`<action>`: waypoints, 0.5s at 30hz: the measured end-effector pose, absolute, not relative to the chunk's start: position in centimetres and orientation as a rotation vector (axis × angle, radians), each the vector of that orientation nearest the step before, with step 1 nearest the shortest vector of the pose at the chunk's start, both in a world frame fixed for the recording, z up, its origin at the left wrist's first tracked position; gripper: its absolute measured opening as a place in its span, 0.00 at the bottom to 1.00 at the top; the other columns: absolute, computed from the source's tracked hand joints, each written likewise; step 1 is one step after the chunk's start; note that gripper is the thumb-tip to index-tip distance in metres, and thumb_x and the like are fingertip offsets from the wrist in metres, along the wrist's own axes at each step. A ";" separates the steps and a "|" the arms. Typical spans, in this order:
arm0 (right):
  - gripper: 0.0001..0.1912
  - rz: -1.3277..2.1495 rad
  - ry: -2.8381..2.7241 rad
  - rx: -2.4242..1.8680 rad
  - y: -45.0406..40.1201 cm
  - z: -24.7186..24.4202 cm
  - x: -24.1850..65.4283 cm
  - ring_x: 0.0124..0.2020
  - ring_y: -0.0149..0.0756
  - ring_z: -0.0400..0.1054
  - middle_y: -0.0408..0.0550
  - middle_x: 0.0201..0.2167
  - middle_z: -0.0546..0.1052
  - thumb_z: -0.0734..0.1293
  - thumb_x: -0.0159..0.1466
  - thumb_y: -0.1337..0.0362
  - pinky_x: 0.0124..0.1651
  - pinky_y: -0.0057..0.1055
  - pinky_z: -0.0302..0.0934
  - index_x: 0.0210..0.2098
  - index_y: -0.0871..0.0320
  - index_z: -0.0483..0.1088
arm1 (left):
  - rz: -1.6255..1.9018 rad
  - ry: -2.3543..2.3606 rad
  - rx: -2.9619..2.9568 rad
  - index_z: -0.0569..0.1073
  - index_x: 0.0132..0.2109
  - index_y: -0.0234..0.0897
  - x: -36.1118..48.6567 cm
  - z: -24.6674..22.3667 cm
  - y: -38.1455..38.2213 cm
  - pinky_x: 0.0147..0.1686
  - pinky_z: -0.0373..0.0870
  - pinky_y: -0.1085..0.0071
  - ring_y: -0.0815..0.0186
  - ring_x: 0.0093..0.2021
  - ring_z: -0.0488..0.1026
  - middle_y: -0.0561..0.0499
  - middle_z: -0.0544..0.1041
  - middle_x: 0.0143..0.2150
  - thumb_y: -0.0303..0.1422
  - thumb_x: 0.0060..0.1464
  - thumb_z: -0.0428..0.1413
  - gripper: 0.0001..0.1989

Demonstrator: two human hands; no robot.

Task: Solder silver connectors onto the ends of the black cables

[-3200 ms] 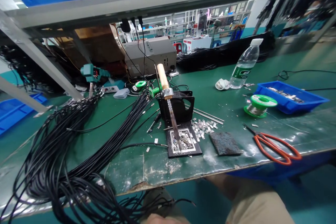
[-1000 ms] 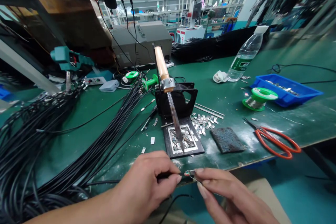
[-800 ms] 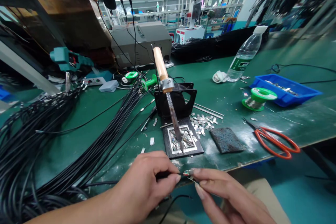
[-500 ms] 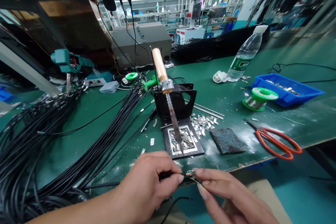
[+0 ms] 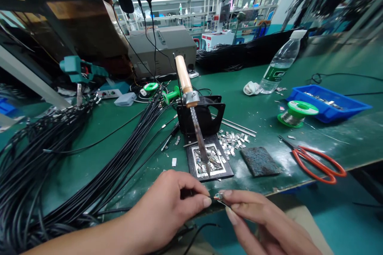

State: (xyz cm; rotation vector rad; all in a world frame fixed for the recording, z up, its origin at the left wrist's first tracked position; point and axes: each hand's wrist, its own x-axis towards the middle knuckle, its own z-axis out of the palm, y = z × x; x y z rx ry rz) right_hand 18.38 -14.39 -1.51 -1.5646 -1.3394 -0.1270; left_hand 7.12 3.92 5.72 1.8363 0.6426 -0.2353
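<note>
My left hand (image 5: pixel 176 203) pinches the end of a black cable close to the table's front edge. Facing it, my right hand (image 5: pixel 254 215) grips a small metal connector (image 5: pixel 219 196) between thumb and fingers, with a thin wire beside it. The connector is at the cable's tip. Just beyond my hands, a soldering iron (image 5: pixel 185 81) with a wooden handle points down over a black plate (image 5: pixel 225 169) bearing small metal pieces. More metal pieces (image 5: pixel 231 141) lie to the plate's right, next to a dark square pad (image 5: pixel 260 161).
Black cable bundles (image 5: pixel 119 147) cover the left side. Red-handled scissors (image 5: pixel 320 161), a green solder spool (image 5: pixel 302 107), a blue tray (image 5: pixel 356 107) and a water bottle (image 5: pixel 278 67) are on the right. A black fan frame (image 5: pixel 217 121) stands behind the plate.
The fingers of my left hand have shifted slightly, and less of the black cable shows inside that hand. My right hand stays nearly where it was.
</note>
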 end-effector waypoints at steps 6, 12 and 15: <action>0.09 -0.152 -1.283 -1.521 -13.3 -0.8 18.6 0.44 0.26 0.78 0.47 0.41 0.80 0.68 0.63 0.78 0.50 0.15 0.72 0.39 0.60 0.70 | -0.370 0.717 1.570 0.80 0.39 0.31 7.9 6.3 4.3 0.22 0.47 0.77 0.77 0.20 0.50 0.61 0.61 0.19 0.41 0.54 0.61 0.16; 0.09 -0.128 -1.264 -1.524 -13.0 -1.2 18.6 0.44 0.26 0.78 0.46 0.41 0.80 0.68 0.63 0.78 0.50 0.17 0.73 0.39 0.59 0.69 | -0.351 0.752 1.520 0.79 0.37 0.31 8.3 6.4 4.3 0.23 0.49 0.79 0.77 0.22 0.52 0.60 0.63 0.21 0.40 0.52 0.63 0.14; 0.10 -0.129 -1.260 -1.518 -13.0 -1.4 18.7 0.45 0.25 0.78 0.46 0.42 0.79 0.68 0.63 0.78 0.51 0.16 0.72 0.40 0.59 0.69 | -0.327 0.750 1.480 0.79 0.37 0.30 8.3 6.2 4.4 0.27 0.54 0.80 0.75 0.27 0.57 0.57 0.69 0.27 0.41 0.49 0.66 0.16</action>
